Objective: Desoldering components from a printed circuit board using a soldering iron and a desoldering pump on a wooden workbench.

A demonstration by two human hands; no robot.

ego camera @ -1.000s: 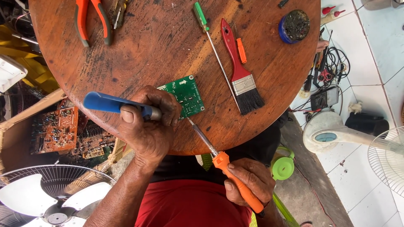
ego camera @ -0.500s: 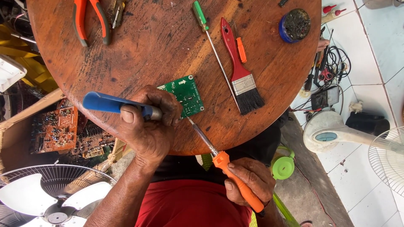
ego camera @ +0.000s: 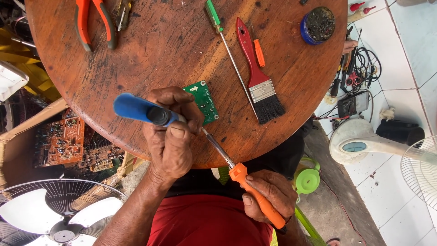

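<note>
1. The left hand (ego camera: 170, 136) is closed around a blue-handled desoldering pump (ego camera: 141, 110), held slanted over the near part of the round brown wooden tabletop (ego camera: 150, 50).
2. The pump's tip end is hidden by the fingers; whether it touches the board cannot be told.
3. The small green rectangular circuit board (ego camera: 203, 101) lies flat on the tabletop, its near-left corner covered by the left hand's fingers.
4. The right hand (ego camera: 268, 198) grips the orange handle of a soldering iron (ego camera: 248, 189) below the tabletop's near edge.
5. The iron's metal shaft runs up-left, its tip meeting the board's near edge just beside the left thumb.
6. A red-handled flat paintbrush (ego camera: 257, 75) and a green-handled screwdriver (ego camera: 225, 43) lie just beside the board on its right.
7. Orange-handled pliers (ego camera: 93, 25) lie at the far left, well apart.
8. A round blue tin (ego camera: 317, 25) sits at the far right edge.
</note>
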